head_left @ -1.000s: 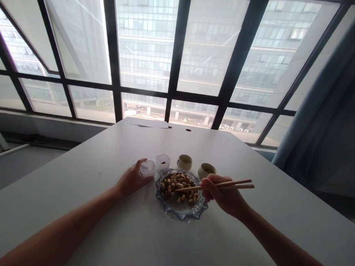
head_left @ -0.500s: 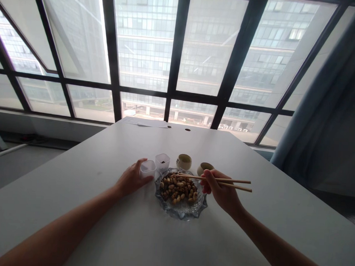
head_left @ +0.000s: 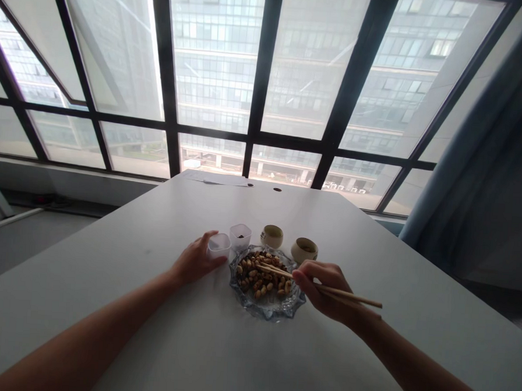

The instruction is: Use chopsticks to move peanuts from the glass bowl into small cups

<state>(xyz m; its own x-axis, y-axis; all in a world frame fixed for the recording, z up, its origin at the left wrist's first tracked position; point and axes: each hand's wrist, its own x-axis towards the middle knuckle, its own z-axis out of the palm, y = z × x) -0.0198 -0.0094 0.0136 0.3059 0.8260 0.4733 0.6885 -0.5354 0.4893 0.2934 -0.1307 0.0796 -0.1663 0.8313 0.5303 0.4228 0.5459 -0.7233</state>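
Note:
My left hand [head_left: 199, 259] is wrapped round a small clear plastic cup [head_left: 218, 247], thumb in front and fingers behind. In my right hand [head_left: 325, 283] is a pair of wooden chopsticks [head_left: 347, 294], their tips among the nuts [head_left: 256, 281], which look like pistachios. These nuts lie in a scalloped glass bowl [head_left: 269, 311] between my hands. Whether the tips pinch a nut, I cannot tell. Just behind the bowl stands a second clear plastic cup [head_left: 240, 235] with a few dark bits inside.
Two small beige ceramic cups, one behind the bowl [head_left: 271, 237] and one to its right [head_left: 304, 250], stand near the chopsticks. Papers [head_left: 218, 178] lie at the far edge of the white table [head_left: 162, 330]. Windows rise beyond, and a blue curtain [head_left: 460, 136] hangs at right.
My right hand has moved slightly down and right, tilting the chopsticks so their back ends sit lower. The right ceramic cup is now less covered. My left hand keeps its hold.

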